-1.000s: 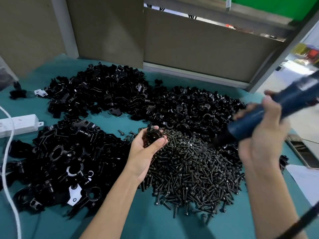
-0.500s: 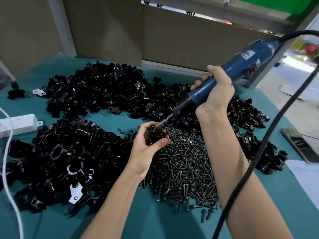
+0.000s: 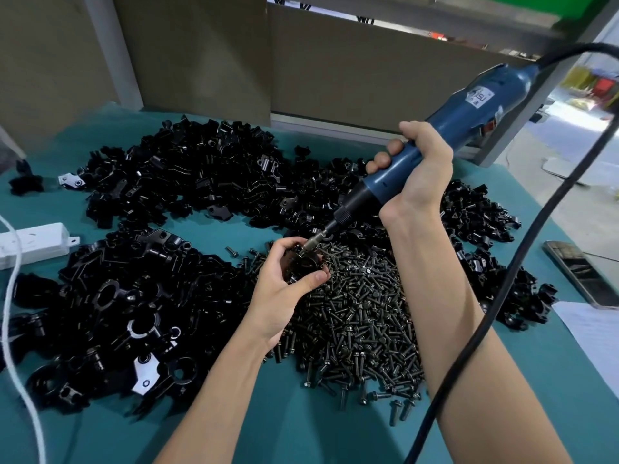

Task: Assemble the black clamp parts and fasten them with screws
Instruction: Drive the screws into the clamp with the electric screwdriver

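Lowered slightly, the screwdriver [image 3: 479, 98] in the gripping right hand [image 3: 418, 169] apparently meets the clamp [image 3: 303, 265]; left hand [image 3: 278, 291] clasps it.

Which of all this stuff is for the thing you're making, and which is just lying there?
For the job:
- clamp part, held in the left hand
- blue electric screwdriver, gripped by the right hand
- pile of screws
- heaps of black clamp parts

Just lying about:
- white power strip
- phone
- sheet of paper
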